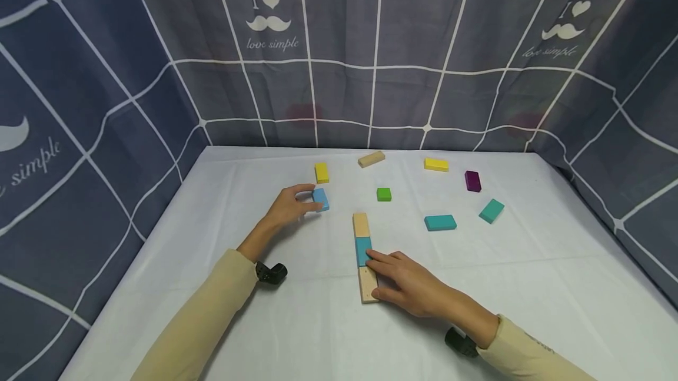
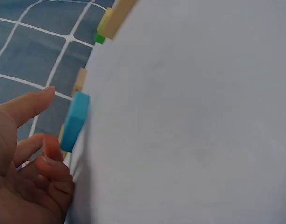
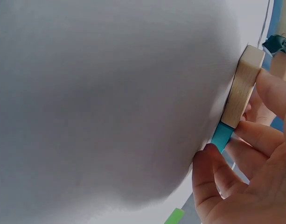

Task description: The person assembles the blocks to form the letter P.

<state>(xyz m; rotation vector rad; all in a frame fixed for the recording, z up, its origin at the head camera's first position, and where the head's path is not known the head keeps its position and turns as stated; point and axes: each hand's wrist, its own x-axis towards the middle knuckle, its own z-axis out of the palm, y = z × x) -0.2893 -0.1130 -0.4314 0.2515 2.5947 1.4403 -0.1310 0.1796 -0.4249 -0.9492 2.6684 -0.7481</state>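
Observation:
My left hand (image 1: 293, 207) reaches round a light blue block (image 1: 320, 199) on the table, with thumb and fingers on either side. In the left wrist view a gap shows between the thumb and that block (image 2: 75, 122). Three blocks lie end to end in a straight row: a wooden block (image 1: 361, 224), a blue block (image 1: 362, 245) and a nearer wooden block (image 1: 366, 288). My right hand (image 1: 415, 287) rests against the row's right side. Its thumb touches the nearer wooden block (image 3: 243, 88), and its fingertips lie at the blue block (image 3: 222, 136).
Beyond the row lie a yellow block (image 1: 321, 172), a loose wooden block (image 1: 372, 159) and a green block (image 1: 384, 194). On the right are another yellow block (image 1: 436, 164), a purple block (image 1: 473, 181) and two teal blocks (image 1: 440, 222). Grey checked curtains (image 1: 339, 92) enclose the white-covered table (image 1: 318, 334).

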